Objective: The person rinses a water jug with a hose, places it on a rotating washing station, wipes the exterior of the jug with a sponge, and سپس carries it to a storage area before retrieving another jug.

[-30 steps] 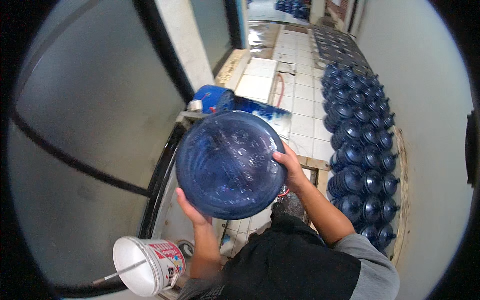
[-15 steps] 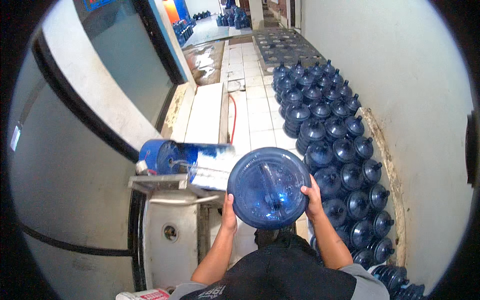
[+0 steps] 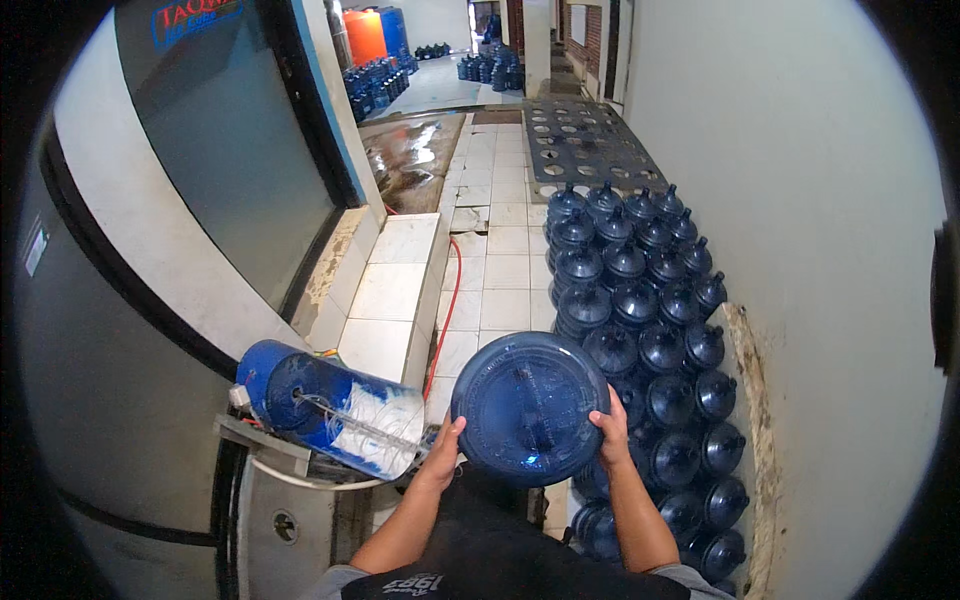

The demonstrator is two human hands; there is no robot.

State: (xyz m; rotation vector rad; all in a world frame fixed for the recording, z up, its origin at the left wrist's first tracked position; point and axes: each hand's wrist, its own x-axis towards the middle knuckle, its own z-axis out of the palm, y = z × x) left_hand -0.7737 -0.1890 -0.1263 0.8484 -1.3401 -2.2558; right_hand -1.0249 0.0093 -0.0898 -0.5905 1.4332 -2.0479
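Observation:
Between my two hands is a large translucent blue water jug (image 3: 530, 410), its round base turned up toward me and its neck hidden underneath. My left hand (image 3: 440, 455) presses against the jug's left side, thumb along the edge. My right hand (image 3: 612, 432) grips the opposite side, with the thumb over the rim of the base. Left of the jug, a blue cut-open drum (image 3: 270, 375) lies on its side on a metal stand, a rod with pale bristles running through it. Rows of similar blue jugs (image 3: 672, 398) stand upright at my right.
A white tiled step (image 3: 385, 290) runs along the glass door on the left. A red hose (image 3: 445, 320) lies on the tiled walkway (image 3: 505, 275). Farther off are a dark perforated panel (image 3: 585, 140), more jugs (image 3: 490, 70) and an orange tank (image 3: 364, 40). A pale wall (image 3: 800, 200) bounds the right.
My view has shifted, showing more of the far walkway. The jug appears lower in the picture, still held by both hands. The blue drum now shows farther left and lower.

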